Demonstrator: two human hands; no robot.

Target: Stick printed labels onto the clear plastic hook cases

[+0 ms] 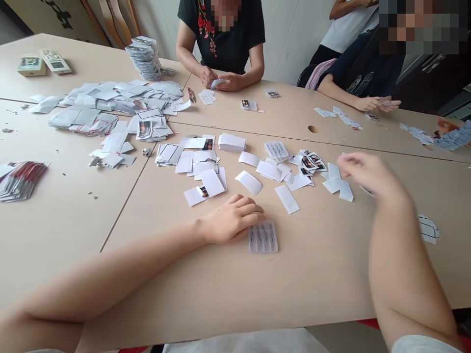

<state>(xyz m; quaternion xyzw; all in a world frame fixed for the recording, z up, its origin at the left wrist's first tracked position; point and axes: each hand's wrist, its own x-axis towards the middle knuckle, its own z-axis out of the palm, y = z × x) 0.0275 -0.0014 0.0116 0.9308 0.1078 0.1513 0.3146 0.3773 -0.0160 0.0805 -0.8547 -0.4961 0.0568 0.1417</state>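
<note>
Near the table's middle, my left hand (233, 219) is curled over the top left edge of a small clear plastic case (263, 238), pressing it to the tabletop. Several narrow compartments run along the case, with thin dark items inside. My right hand (362, 169) is raised at the right, smeared by motion, above folded white paper pieces (337, 185). Whether its fingers hold anything cannot be made out. Between the hands lie loose white slips (287, 198), a pile of printed photo labels (311, 162) and a second clear plastic case (277, 151).
Stacks of white cards (231, 142) lie ahead. A big heap of white packets (110, 103) spreads at left, near a tall stack of cases (143, 58) and red-and-silver packets (22, 180). Across the table (191, 289) a co-worker (224, 44) holds small pieces; other people are at right.
</note>
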